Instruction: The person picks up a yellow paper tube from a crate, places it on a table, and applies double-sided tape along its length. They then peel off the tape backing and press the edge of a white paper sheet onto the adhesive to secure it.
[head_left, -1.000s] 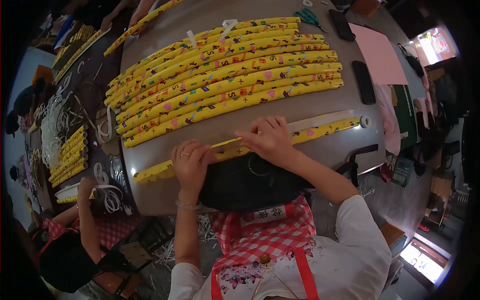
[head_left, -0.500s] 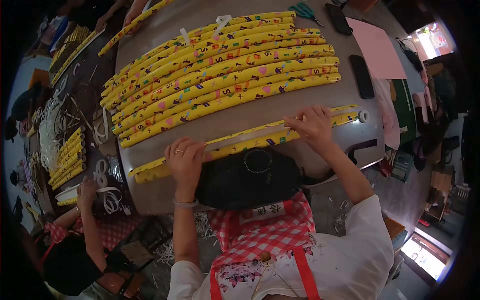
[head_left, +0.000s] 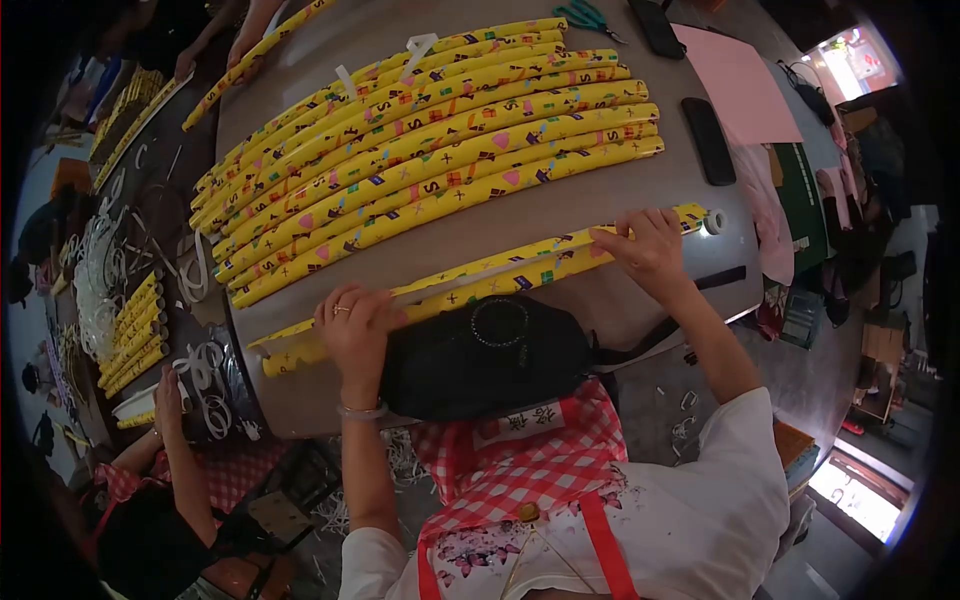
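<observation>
A long yellow patterned tube (head_left: pixel 480 285) lies across the near edge of the grey table (head_left: pixel 600 195), its wrapping paper partly lifted along the top. My left hand (head_left: pixel 355 325) presses down on the tube's left part. Farther right, my right hand (head_left: pixel 650 245) presses its fingers on the paper near the tube's right end. A small white tape roll (head_left: pixel 714 221) sits just past that end. A black waist bag (head_left: pixel 480 355) rests against the table edge between my arms.
Several finished yellow tubes (head_left: pixel 420 150) lie side by side behind. Scissors (head_left: pixel 580 14), two black phones (head_left: pixel 708 140), and pink paper (head_left: pixel 740 85) sit far right. Another person (head_left: pixel 165 420) works lower left among white rings (head_left: pixel 205 365); other hands (head_left: pixel 245 45) hold a tube far left.
My right hand has slid along the tube from its middle toward its right end, smoothing the paper. My left hand stayed on the left part.
</observation>
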